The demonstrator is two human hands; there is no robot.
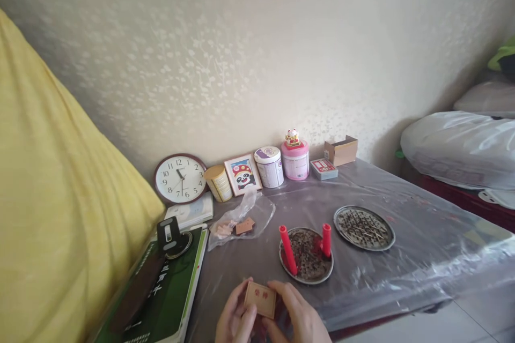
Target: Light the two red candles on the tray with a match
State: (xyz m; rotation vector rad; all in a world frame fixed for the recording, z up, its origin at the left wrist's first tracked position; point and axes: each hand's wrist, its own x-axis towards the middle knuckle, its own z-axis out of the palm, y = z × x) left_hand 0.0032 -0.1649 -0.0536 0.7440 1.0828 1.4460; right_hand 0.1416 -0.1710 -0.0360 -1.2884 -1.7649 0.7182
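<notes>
Both my hands are low at the front edge of the table, together gripping a small tan matchbox (260, 299) with red print. My left hand (234, 319) pinches its left side and my right hand (296, 315) curls round its right side. Just beyond them a round metal plate (308, 273) carries two red candles (288, 250), one leaning at the left and one upright at the right. A second round metal plate (364, 228) lies to the right of it.
The table (410, 257) is covered in clear plastic sheeting. A clear bag (241, 220) with small items lies at left, beside a green book (169, 289). Along the wall stand a clock (180, 178), tins, a framed picture (243, 173), a pink tub (295, 161), a cardboard box (341, 150). Yellow cloth (48, 198) fills the left.
</notes>
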